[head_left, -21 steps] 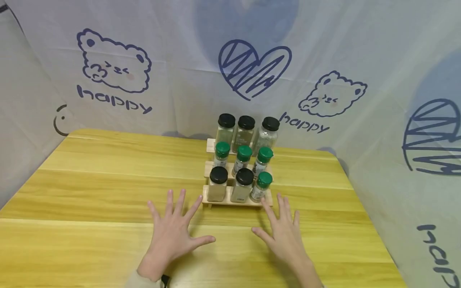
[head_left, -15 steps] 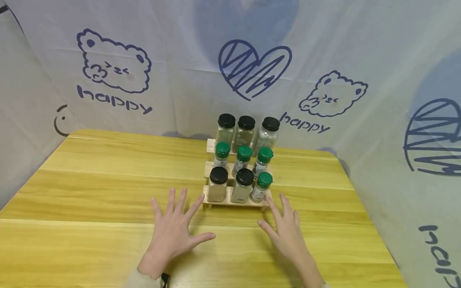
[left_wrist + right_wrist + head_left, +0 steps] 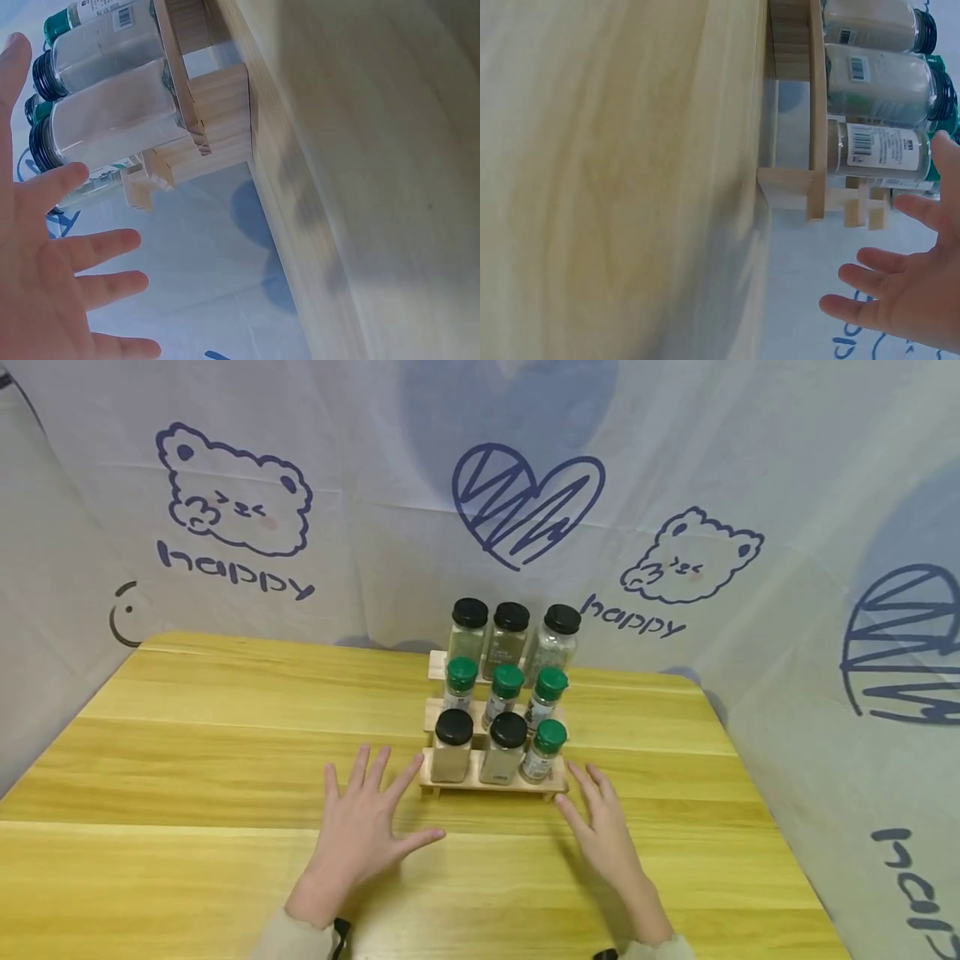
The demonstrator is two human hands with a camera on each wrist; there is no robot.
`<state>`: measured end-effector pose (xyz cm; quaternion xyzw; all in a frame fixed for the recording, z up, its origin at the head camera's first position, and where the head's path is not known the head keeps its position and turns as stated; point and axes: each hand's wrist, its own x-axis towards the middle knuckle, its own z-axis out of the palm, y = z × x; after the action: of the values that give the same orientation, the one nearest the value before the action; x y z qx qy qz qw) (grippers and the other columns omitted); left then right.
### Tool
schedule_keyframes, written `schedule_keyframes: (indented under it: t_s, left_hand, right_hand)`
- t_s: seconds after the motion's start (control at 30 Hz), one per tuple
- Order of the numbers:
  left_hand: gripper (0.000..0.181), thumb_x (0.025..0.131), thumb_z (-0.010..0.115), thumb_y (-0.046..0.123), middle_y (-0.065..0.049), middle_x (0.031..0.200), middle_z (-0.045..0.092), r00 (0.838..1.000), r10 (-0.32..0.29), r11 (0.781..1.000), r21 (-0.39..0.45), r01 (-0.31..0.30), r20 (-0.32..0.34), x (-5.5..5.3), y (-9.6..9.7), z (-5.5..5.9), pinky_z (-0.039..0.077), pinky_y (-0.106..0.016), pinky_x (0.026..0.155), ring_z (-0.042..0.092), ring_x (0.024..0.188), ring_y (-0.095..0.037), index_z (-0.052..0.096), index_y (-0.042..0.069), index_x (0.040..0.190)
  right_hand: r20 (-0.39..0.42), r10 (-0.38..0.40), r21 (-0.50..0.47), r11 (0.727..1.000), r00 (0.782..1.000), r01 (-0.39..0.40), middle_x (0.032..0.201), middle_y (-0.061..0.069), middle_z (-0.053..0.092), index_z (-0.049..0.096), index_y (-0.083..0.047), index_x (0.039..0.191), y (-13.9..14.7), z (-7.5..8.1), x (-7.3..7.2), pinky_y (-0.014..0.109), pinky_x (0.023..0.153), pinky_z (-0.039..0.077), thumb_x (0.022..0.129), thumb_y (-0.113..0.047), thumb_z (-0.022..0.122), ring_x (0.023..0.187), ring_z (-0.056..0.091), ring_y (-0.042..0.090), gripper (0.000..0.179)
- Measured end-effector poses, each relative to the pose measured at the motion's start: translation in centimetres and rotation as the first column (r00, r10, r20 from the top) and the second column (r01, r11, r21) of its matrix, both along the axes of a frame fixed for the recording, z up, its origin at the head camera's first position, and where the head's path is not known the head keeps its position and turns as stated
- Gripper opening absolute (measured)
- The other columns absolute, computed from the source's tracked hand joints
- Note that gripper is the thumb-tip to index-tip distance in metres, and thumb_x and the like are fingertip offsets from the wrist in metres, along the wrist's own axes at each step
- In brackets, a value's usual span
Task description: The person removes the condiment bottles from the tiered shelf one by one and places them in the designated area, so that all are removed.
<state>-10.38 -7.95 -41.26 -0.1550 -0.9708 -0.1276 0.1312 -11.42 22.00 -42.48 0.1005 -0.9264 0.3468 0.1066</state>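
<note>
A three-step wooden spice rack [image 3: 440,717] stands on the table with several spice jars on it. Its front step bears two black-capped jars [image 3: 452,752] and a small green-capped jar [image 3: 542,756]. Green-capped jars [image 3: 503,695] fill the middle step, and taller black-capped jars [image 3: 507,643] the top one. My left hand [image 3: 356,835] is spread wide with straight fingers, left of the rack's front corner, holding nothing. At the right front corner, my right hand [image 3: 606,839] hovers with fingers extended and holds nothing. The right wrist view shows its thumb near the green-capped jar [image 3: 881,148].
The wooden table [image 3: 187,760] extends to both sides of the rack and in front of it. Behind it hangs a pale cloth [image 3: 360,468] printed with bears, hearts and lettering. More of this cloth hangs along the right side.
My right hand has moved a little to the right, away from the green-capped jar's front, and its fingers have drawn closer together. My left hand has shifted slightly. The jars stay in place.
</note>
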Motion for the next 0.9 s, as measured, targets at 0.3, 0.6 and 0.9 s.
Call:
schedule_keyframes:
  t_s: [0.3, 0.6, 0.9]
  left_hand:
    - [0.079, 0.073, 0.051, 0.068, -0.020, 0.134, 0.038, 1.000, -0.013, 0.998, 0.059, 0.014, -0.013, -0.6, -0.1, 0.0, 0.013, -0.064, 0.097, 0.025, 0.126, -0.039, 0.040, 0.021, 0.136]
    - [0.071, 0.077, 0.060, 0.053, -0.021, 0.125, 0.047, 0.997, -0.044, 0.988, 0.145, 0.054, -0.069, -1.4, -0.2, 0.1, 0.027, -0.062, 0.092, 0.040, 0.116, -0.040, 0.042, 0.015, 0.133]
    - [0.066, 0.077, 0.066, 0.042, -0.024, 0.124, 0.047, 0.994, -0.075, 0.950, 0.298, 0.095, -0.077, -2.0, 0.1, 0.0, 0.038, -0.056, 0.087, 0.046, 0.109, -0.039, 0.046, 0.008, 0.130]
  right_hand:
    - [-0.008, -0.038, -0.144, 0.989, 0.999, 0.036, 0.122, 0.030, 0.042, 0.050, 0.003, 0.123, 0.3, -0.6, -1.2, 0.057, 0.087, 0.038, 0.091, -0.017, 0.053, 0.108, 0.043, 0.043, 0.038]
    - [0.106, -0.053, -0.354, 0.931, 0.993, 0.087, 0.114, 0.026, 0.052, 0.052, 0.007, 0.119, 0.3, -1.3, -2.4, 0.034, 0.074, 0.051, 0.091, -0.012, 0.053, 0.095, 0.055, 0.033, 0.034]
    - [0.294, -0.077, -0.553, 0.799, 0.953, 0.235, 0.106, 0.020, 0.054, 0.053, 0.005, 0.119, 0.1, -1.8, -3.5, 0.024, 0.061, 0.049, 0.090, -0.007, 0.053, 0.077, 0.053, 0.012, 0.032]
